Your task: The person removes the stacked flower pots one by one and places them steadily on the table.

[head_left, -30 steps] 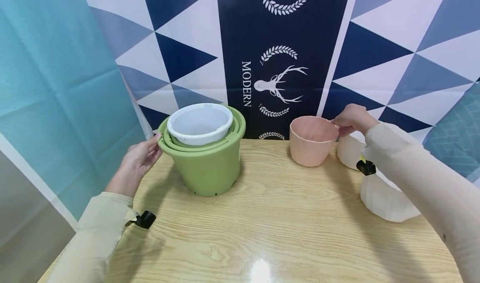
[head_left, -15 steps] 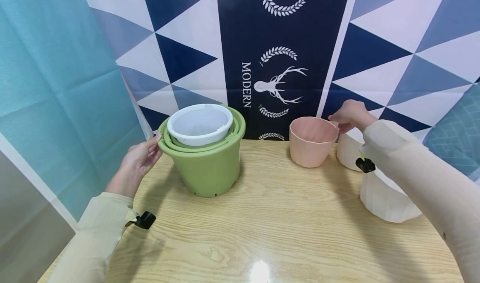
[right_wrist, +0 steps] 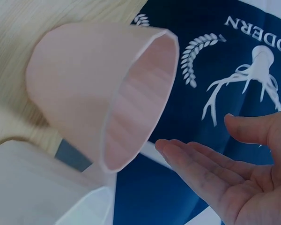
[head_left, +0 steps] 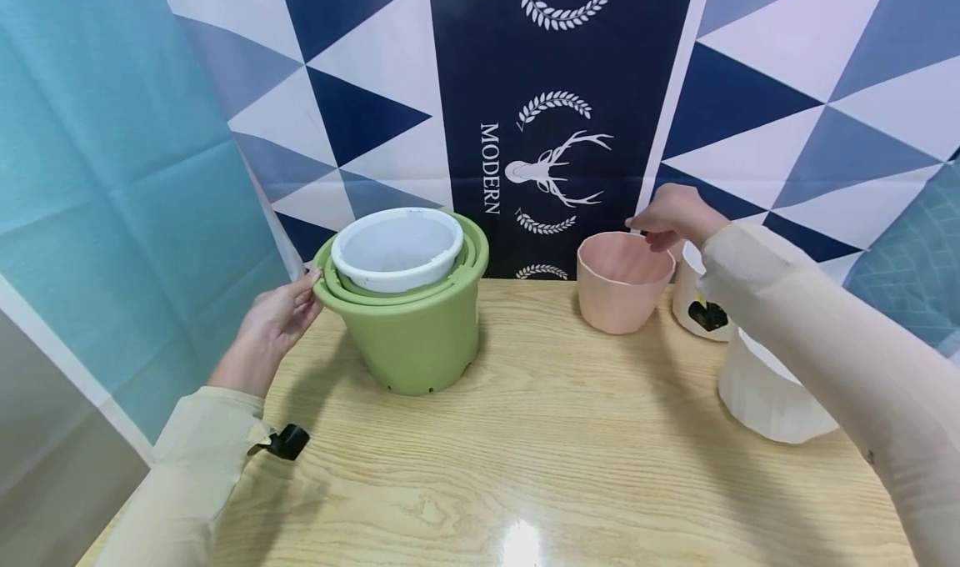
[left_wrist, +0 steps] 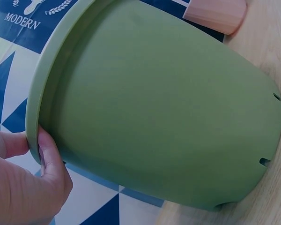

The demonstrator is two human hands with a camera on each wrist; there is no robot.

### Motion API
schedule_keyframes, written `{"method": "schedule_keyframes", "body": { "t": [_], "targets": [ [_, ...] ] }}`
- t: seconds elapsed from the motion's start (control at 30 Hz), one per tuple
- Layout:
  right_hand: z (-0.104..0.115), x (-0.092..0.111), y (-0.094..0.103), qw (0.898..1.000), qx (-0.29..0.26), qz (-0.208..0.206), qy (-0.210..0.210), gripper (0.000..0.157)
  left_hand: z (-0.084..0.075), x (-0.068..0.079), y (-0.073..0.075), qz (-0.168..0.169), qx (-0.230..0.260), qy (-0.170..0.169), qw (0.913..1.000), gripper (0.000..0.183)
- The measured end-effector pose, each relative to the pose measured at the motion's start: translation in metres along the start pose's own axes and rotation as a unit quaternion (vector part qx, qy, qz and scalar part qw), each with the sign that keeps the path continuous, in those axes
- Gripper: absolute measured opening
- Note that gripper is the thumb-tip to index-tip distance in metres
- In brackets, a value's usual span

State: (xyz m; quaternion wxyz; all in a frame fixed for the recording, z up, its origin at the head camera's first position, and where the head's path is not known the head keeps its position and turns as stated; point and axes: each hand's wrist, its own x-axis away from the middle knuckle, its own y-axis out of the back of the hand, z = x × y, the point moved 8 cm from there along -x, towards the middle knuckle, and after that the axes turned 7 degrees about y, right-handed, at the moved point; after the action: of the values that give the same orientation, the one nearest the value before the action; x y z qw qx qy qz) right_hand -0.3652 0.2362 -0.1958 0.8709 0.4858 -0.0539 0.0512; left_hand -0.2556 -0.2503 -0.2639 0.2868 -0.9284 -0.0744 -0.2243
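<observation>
At the left of the head view stands a big green flowerpot, with another green pot and a white pot nested inside it. My left hand pinches the green pot's rim between thumb and fingers, as the left wrist view shows up close. A pink pot stands on the table at the back right. Just over its right rim is my right hand. In the right wrist view this hand has its fingers extended, apart from the pink pot, and holds nothing.
Behind and right of the pink pot is a white pot, partly behind my sleeve. Another white ribbed pot stands nearer at the right, under the forearm. A patterned cloth backs the wooden table, and a teal cloth hangs at the left.
My right hand has let go of the pink pot's rim and moved up and left over it. The left hand keeps its grip on the green pot, and the pots stay in place.
</observation>
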Motion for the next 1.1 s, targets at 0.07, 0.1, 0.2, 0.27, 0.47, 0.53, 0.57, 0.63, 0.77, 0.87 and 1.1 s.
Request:
{"method": "schedule_keyframes", "body": {
  "t": [0.07,0.1,0.2,0.27,0.47,0.53,0.57,0.63,0.77,0.87,1.1],
  "targets": [
    [0.008,0.002,-0.002,1.0,-0.008,0.004,0.008,0.037,0.0,0.001,0.0,0.002,-0.001,-0.001,1.0,0.016],
    [0.013,0.002,-0.004,1.0,-0.006,0.005,0.016,0.035,0.0,0.001,-0.001,0.003,-0.001,-0.002,1.0,0.016],
    [0.027,0.004,-0.01,0.999,0.007,0.008,0.038,0.036,0.0,0.002,-0.001,0.004,0.004,-0.004,1.0,0.015],
    [0.036,0.007,-0.015,0.998,0.023,0.012,0.057,0.037,0.001,0.002,-0.001,0.004,0.007,-0.004,1.0,0.015],
    [0.064,0.018,-0.034,0.991,0.091,0.021,0.098,0.031,0.001,0.003,0.0,-0.002,0.003,-0.005,1.0,0.015],
    [0.072,0.021,-0.038,0.988,0.113,0.02,0.105,0.034,0.0,0.003,0.0,-0.003,0.001,-0.006,1.0,0.017],
    [0.076,0.022,-0.04,0.986,0.124,0.019,0.108,0.036,0.0,0.003,-0.001,-0.003,0.0,-0.006,1.0,0.019],
    [0.083,0.024,-0.042,0.984,0.137,0.018,0.114,0.039,-0.001,0.003,-0.001,-0.003,0.001,-0.004,1.0,0.022],
    [0.095,0.024,-0.046,0.98,0.151,0.017,0.127,0.044,-0.001,0.003,-0.002,-0.004,0.001,-0.001,1.0,0.026],
    [0.101,0.025,-0.051,0.98,0.146,0.022,0.133,0.047,-0.001,0.003,-0.001,-0.005,-0.002,0.0,1.0,0.026],
    [0.112,0.026,-0.057,0.979,0.14,0.034,0.146,0.053,0.0,0.004,-0.002,-0.002,-0.004,-0.001,1.0,0.023]
  ]
}}
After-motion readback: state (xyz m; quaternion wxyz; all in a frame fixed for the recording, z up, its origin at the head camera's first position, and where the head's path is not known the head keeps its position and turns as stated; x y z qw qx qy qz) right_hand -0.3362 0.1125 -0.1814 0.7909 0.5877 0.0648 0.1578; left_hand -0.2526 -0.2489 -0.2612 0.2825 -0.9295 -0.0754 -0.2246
